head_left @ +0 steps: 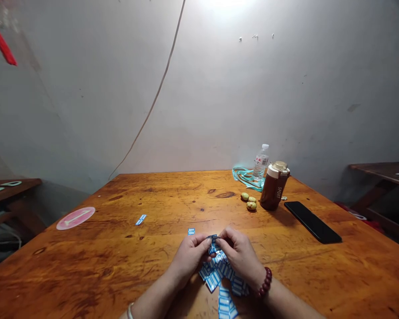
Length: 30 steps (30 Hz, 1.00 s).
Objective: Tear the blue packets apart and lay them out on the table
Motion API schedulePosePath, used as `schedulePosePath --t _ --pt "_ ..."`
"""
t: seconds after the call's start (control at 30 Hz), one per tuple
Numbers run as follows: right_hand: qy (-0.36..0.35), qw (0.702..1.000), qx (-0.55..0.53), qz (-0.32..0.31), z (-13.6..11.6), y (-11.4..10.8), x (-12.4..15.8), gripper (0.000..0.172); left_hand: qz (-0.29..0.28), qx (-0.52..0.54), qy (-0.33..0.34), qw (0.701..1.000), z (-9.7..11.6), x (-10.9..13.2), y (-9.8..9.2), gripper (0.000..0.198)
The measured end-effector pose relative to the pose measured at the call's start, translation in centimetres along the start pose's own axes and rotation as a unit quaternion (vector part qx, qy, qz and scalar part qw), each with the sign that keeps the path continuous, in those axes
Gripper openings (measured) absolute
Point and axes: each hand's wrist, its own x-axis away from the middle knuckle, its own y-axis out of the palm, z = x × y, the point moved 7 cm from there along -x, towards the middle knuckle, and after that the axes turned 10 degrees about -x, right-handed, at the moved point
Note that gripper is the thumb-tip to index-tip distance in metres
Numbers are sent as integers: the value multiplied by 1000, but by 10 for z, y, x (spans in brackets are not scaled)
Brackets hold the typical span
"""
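Between both hands is a small blue-and-white label sheet (pixel 214 245), pinched at its upper part. My left hand (pixel 191 254) grips its left side with thumb and fingers closed. My right hand (pixel 238 252), with a dark red bead bracelet at the wrist, pinches the right side. Just below the hands lies a loose pile of similar blue-and-white label pieces (pixel 213 279), partly covered by the right hand. One small label piece (pixel 191 231) lies just beyond the left hand, and another label piece (pixel 141 219) lies farther left on the table.
On the wooden table (pixel 119 257), a brown sport bottle (pixel 273 188), a clear water bottle (pixel 261 163), a turquoise strap (pixel 242 177), several yellow-green fruits (pixel 252 206) and a black phone (pixel 312 222) are at the right. A pink round sticker (pixel 76 218) is at the left edge.
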Motion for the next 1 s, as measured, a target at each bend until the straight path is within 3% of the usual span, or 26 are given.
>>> schedulePosePath --t 0.2,0.3,0.37,0.47,0.63,0.8,1.0 --pt "33 993 -108 -45 13 10 -3 14 -13 -15 -26 999 -4 0 2 29" --pt "52 985 -159 -38 14 10 -4 14 -19 -1 -30 999 -3 0 4 28" --pt "58 983 -173 -21 12 6 -4 15 -3 11 -28 1000 -1 1 4 28" --pt "67 982 -173 -48 6 0 -7 16 34 1 -13 999 3 1 -2 26" --pt "94 987 -64 -116 16 -20 -9 14 93 -16 17 995 9 1 -22 28" --pt "32 969 89 -228 22 -8 0 20 106 -10 28 994 9 -1 -27 28" --pt "-20 960 157 -231 11 9 7 16 86 -14 20 996 7 -1 -19 27"
